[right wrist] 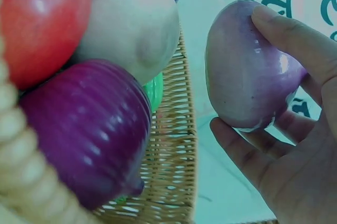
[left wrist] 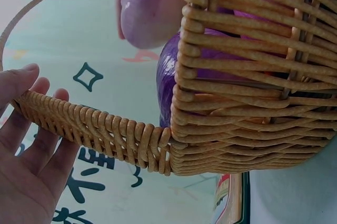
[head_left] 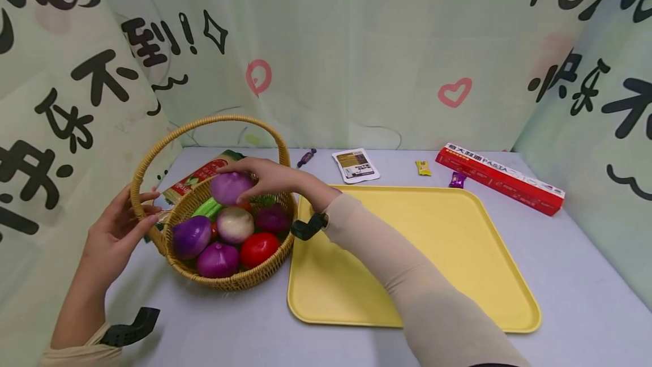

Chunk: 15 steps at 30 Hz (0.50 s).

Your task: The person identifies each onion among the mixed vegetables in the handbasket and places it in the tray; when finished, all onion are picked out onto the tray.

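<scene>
Fingers of my left hand [head_left: 108, 242] lie on one side of the woven handle [head_left: 204, 123] and the thumb on the other, holding it low at its left end. Beside them, the basket [head_left: 234, 282] stands on the table [head_left: 214, 333], two purple onions [head_left: 218, 260] and a red tomato [head_left: 260, 250] at its near rim. The yellow tray [head_left: 458, 231] lies just right of it, under my right forearm. Behind the front row come a whitish onion [head_left: 235, 225] and a darker onion [head_left: 273, 219].

Past these, my right hand [head_left: 272, 177] holds the pale purple onion [head_left: 230, 188] above the basket's contents, within the handle's arch as my head view has it. Thumb and fingers press opposite sides of it; its rounded end juts out between them, its narrower tip faces my palm, and it is clear of the rim.

Farther back lie a red and green packet [head_left: 198, 177], a white pouch [head_left: 356, 165] and a long red box [head_left: 501, 179], before the printed curtain [head_left: 346, 72].
</scene>
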Each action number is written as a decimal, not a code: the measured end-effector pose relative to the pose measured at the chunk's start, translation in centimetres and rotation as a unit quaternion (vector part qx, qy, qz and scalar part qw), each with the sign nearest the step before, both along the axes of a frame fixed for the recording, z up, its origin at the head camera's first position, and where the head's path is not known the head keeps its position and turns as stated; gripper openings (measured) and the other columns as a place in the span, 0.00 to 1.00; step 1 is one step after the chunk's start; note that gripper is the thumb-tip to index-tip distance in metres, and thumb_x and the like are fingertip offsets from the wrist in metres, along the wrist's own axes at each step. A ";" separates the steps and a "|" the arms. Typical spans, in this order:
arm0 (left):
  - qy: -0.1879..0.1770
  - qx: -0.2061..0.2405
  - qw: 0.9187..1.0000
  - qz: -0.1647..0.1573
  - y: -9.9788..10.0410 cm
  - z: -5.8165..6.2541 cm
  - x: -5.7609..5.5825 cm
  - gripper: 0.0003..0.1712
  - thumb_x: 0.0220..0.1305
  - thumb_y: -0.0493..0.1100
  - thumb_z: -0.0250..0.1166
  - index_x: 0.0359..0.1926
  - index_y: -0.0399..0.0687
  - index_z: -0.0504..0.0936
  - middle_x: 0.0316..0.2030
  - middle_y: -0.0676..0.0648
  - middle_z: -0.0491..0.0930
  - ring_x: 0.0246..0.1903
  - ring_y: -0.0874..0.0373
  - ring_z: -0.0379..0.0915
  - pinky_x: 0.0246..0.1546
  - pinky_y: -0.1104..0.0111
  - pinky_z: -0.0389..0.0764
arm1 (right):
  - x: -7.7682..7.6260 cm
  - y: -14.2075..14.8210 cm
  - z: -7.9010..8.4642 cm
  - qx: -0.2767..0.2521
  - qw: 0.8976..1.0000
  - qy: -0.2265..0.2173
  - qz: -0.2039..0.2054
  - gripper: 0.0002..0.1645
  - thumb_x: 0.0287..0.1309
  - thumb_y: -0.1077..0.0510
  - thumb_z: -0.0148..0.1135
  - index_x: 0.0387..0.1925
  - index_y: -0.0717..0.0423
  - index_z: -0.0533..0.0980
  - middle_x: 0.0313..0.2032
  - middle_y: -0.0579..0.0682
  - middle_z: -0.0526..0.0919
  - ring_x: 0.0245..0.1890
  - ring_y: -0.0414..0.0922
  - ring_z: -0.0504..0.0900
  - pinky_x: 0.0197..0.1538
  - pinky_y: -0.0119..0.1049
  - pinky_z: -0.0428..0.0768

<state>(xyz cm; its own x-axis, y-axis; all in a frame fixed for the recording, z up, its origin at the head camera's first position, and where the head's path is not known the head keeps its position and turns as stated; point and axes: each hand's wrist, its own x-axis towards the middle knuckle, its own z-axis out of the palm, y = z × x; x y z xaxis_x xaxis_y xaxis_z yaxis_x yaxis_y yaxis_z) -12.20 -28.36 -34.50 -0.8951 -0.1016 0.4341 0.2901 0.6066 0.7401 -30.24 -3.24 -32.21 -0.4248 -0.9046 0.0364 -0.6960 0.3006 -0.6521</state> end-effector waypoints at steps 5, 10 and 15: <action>0.000 0.001 1.000 -0.002 0.1 0.0 0.0 0.39 0.63 0.34 0.59 0.71 0.61 0.56 0.52 0.73 0.70 0.46 0.81 0.71 0.44 0.92 0.70 | 0.7 1.3 0.5 -0.002 1.000 0.015 0.007 0.41 0.53 0.52 0.68 0.68 0.45 0.63 0.66 0.47 0.66 0.63 0.41 0.66 0.63 0.29 0.67; 0.002 -0.001 1.000 -0.003 0.1 0.2 0.0 0.38 0.64 0.34 0.59 0.71 0.61 0.56 0.53 0.74 0.69 0.46 0.81 0.71 0.44 0.92 0.70 | 1.2 2.5 1.0 -0.015 0.999 0.032 0.024 0.42 0.52 0.52 0.69 0.68 0.47 0.63 0.66 0.48 0.66 0.63 0.42 0.66 0.63 0.29 0.67; 0.002 -0.001 1.000 -0.004 0.1 0.3 0.1 0.38 0.64 0.34 0.58 0.71 0.60 0.57 0.53 0.73 0.70 0.46 0.81 0.71 0.44 0.92 0.70 | 1.7 3.4 1.3 -0.020 0.999 0.035 0.031 0.43 0.51 0.51 0.69 0.68 0.47 0.62 0.64 0.50 0.66 0.62 0.42 0.66 0.61 0.30 0.70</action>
<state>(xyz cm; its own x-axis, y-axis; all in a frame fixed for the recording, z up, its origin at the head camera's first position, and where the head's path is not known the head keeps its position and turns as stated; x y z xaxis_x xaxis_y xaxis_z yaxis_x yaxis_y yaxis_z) -12.09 -28.22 -34.24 -0.8939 -0.0936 0.4384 0.2983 0.6058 0.7376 -28.51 0.19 -30.87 -0.3635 -0.9260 0.1016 -0.7571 0.2301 -0.6114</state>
